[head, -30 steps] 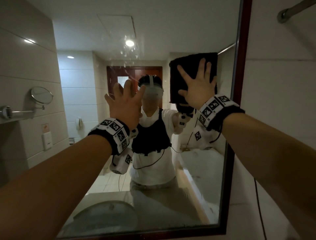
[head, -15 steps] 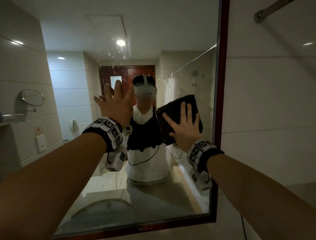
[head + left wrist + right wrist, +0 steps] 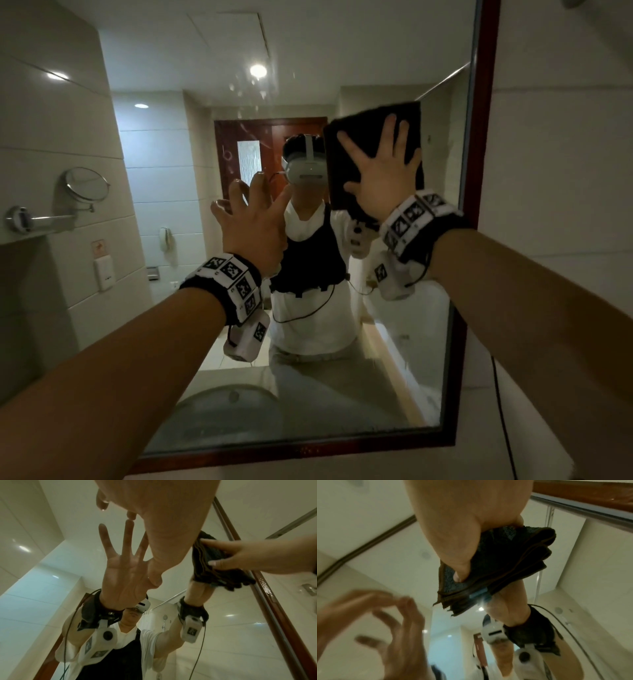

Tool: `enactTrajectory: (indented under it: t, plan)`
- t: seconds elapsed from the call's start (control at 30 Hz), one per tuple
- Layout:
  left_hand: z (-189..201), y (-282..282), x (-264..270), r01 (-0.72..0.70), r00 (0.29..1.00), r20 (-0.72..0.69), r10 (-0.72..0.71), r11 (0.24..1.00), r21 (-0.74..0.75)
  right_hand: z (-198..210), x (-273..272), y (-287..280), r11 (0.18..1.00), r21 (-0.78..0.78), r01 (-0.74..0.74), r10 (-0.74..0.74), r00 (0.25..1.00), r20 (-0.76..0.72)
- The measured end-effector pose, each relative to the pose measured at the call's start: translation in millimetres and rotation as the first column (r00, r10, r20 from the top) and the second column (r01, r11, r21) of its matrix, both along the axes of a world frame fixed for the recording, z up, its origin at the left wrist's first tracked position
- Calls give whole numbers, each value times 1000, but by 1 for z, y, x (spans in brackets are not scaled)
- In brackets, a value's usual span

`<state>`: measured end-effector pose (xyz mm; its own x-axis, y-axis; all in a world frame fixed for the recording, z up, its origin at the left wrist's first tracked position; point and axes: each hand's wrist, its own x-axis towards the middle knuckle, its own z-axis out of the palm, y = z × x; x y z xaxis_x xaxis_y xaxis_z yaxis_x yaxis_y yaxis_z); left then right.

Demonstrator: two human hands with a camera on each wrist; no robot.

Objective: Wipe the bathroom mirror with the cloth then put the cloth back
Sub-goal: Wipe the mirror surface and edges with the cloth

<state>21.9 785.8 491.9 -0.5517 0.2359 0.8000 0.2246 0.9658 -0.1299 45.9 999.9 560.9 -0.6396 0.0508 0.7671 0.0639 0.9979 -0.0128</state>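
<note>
The right hand (image 3: 383,178) is pressing a folded dark cloth (image 3: 363,137) flat against the mirror (image 3: 394,342) with fingers spread and straight, at about two o'clock on the glass. The left hand (image 3: 253,219) is resting open-fingered on the glass at center, gripping nothing.

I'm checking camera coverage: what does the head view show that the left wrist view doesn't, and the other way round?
Only the head view shows the round wall mirror, the sink reflected low in the mirror, and water spots high on the glass.

Only the left wrist view shows the left hand's fingertip meeting its reflection, and the cloth's folded layers edge-on.

Both show the right hand pressing the dark cloth flat on the glass beside the wooden frame.
</note>
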Motion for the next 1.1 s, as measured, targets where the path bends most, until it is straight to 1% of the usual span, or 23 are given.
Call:
enactTrajectory:
  t: [0.1,0.27,0.33,0.4,0.5,0.57,0.63,0.73,0.83,0.93,1.03,1.1]
  plan:
    - [-1,1,-2,4,1000,-10,-4,1000,14,12,-4,-2,1000,-23,-7,6,999,-37]
    - [-4,2,-4,0,1000,-17,1,1000,21,-16,-4,1,1000,17,-25,26,998,-51]
    - [-4,1,-3,1,1000,-28,-1,1000,26,-35,-4,-1,999,43,4,-2,1000,-27]
    - [-4,2,-2,4,1000,-24,-3,999,35,-62,-4,-2,997,71,11,-11,1000,-9]
    - [-4,1,1,13,1000,-20,-13,999,42,-108,-3,1,992,123,25,-17,997,-71]
    - [-4,2,2,15,1000,-15,-15,999,44,-138,0,4,987,148,58,-52,998,-46]
    - [-4,2,3,6,1000,-7,-5,999,43,-164,5,8,984,167,57,-54,998,-18]
    - [-3,1,4,-2,1000,2,2,999,35,-182,11,16,985,170,31,-30,1000,-7]
    - [-3,0,2,-2,1000,1,2,1000,30,-178,11,19,983,179,26,-25,1000,-7]
    - [-4,1,-1,-15,1000,-10,16,999,33,-157,6,24,989,148,26,-23,1000,-17]
    - [-6,2,-3,-20,999,-25,21,999,37,-115,3,25,998,47,41,-38,997,-62]
    - [-5,2,-4,-19,999,-26,20,999,37,-77,3,26,999,-48,21,-23,999,-40]
